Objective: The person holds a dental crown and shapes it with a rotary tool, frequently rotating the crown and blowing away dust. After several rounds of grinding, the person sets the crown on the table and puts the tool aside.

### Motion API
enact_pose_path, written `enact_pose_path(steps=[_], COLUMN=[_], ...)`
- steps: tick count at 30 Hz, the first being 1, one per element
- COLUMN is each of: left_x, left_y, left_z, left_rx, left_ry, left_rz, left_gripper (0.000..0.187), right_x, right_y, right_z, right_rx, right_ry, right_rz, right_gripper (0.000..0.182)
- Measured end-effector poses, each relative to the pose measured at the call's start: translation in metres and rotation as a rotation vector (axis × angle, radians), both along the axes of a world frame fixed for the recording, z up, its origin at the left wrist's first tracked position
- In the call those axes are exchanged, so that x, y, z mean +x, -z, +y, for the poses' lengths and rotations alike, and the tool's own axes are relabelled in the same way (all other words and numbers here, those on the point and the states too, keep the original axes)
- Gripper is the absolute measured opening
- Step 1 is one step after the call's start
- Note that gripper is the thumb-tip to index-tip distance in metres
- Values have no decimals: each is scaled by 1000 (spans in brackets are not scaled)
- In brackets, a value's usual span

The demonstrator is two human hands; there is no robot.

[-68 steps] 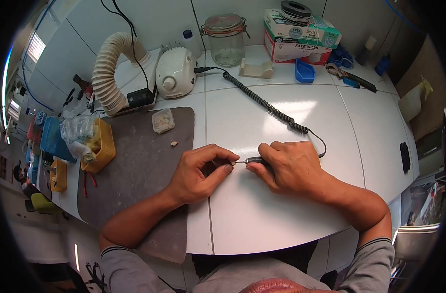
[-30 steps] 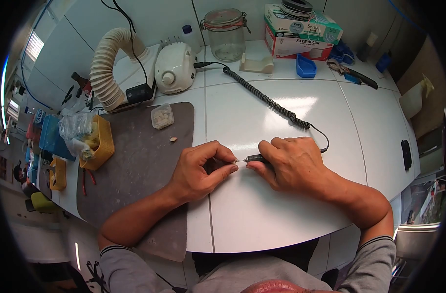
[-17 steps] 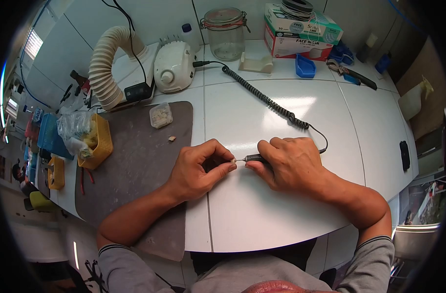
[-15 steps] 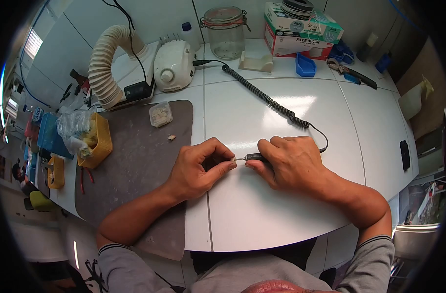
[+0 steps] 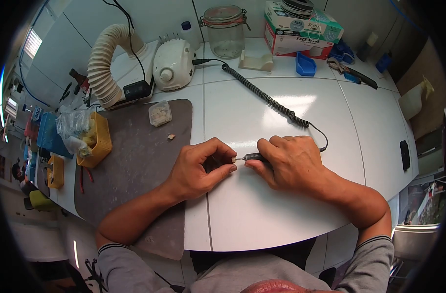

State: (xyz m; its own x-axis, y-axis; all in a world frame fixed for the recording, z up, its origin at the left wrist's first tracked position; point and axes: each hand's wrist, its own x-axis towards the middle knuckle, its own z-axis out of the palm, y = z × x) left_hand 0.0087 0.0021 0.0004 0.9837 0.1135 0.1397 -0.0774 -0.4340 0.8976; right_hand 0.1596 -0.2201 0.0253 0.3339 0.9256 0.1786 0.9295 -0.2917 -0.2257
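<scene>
My left hand point(image 5: 198, 168) pinches a small pale piece point(image 5: 234, 159) between thumb and fingertips; its kind is too small to make out. In my right hand point(image 5: 293, 161) is a dark rotary handpiece point(image 5: 255, 156), held like a pen and pointing left. Its thin metal tip reaches the pale piece, or nearly so. A black coiled cord point(image 5: 262, 96) runs from behind the right hand to a white control unit point(image 5: 173, 68) with a knob. Beyond the left hand, a small clear box point(image 5: 160, 114) of pale bits and one loose bit point(image 5: 171, 136) lie on the grey mat point(image 5: 135, 171).
A ribbed hose point(image 5: 100, 63) arches at the back left. Yellow baskets point(image 5: 103, 139) with plastic bags stand left. Along the back are a glass jar point(image 5: 226, 36), face mask boxes point(image 5: 301, 36), a blue tray point(image 5: 305, 65) and pliers point(image 5: 352, 73). A black object point(image 5: 404, 155) lies far right.
The fingers of my left hand have shifted slightly around the pale piece, showing more of it. My right hand and the handpiece stay almost where they were.
</scene>
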Motion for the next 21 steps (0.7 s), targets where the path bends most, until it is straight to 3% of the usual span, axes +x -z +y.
enact_pose_path(steps=[21], left_x=[-1], left_y=[-6], left_z=[-1], left_rx=[31], left_ry=[2], left_rz=[22], left_gripper=[17], right_x=[0], right_y=[-1], right_z=[0], right_rx=[-26], right_ry=[-4], right_rz=[0], right_gripper=[49])
